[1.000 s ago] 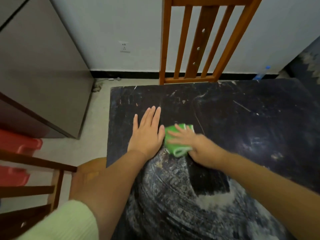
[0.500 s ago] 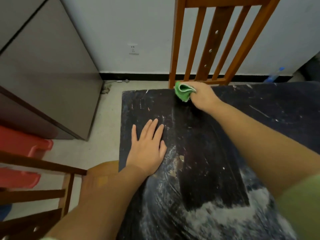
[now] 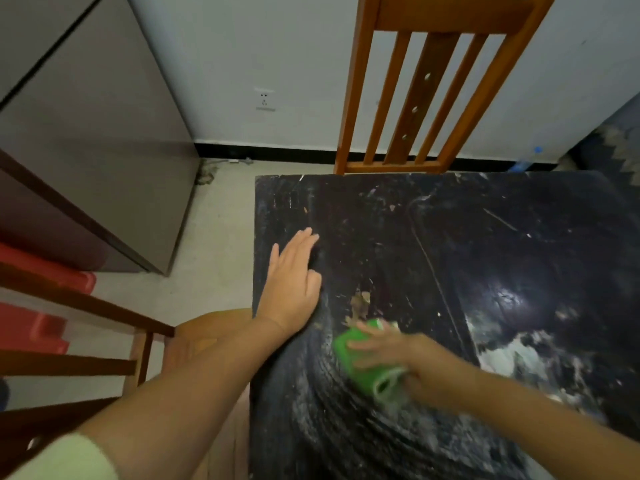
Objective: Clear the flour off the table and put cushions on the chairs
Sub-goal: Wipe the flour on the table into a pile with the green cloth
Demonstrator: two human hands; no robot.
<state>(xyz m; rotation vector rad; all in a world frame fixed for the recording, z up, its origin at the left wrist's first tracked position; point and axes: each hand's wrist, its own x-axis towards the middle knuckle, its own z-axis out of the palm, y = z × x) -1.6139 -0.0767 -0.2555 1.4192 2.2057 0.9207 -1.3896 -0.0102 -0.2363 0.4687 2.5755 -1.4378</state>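
Note:
A dark table [image 3: 519, 220] carries white flour smears [image 3: 512, 355] at the right and streaks across its near part. My left hand [image 3: 292, 285] lies flat on the table near its left edge, fingers straight. A folded green cloth [image 3: 363, 362] is pressed onto the tabletop under my right hand [image 3: 412, 365], which grips it; both are blurred with motion. A wooden chair back [image 3: 429, 88] stands at the table's far edge. A second wooden chair [image 3: 104, 341] is at the left, beside my left arm. No cushion is in view.
A grey cabinet [image 3: 90, 150] fills the left side against the white wall. Red plastic boxes [image 3: 38, 299] sit on the floor behind the left chair. A blue-capped bottle [image 3: 526, 161] lies by the wall at the far right.
My right hand has pulled the green cloth from the table's far edge back toward me across the tabletop. The left hand has stayed flat near the left edge.

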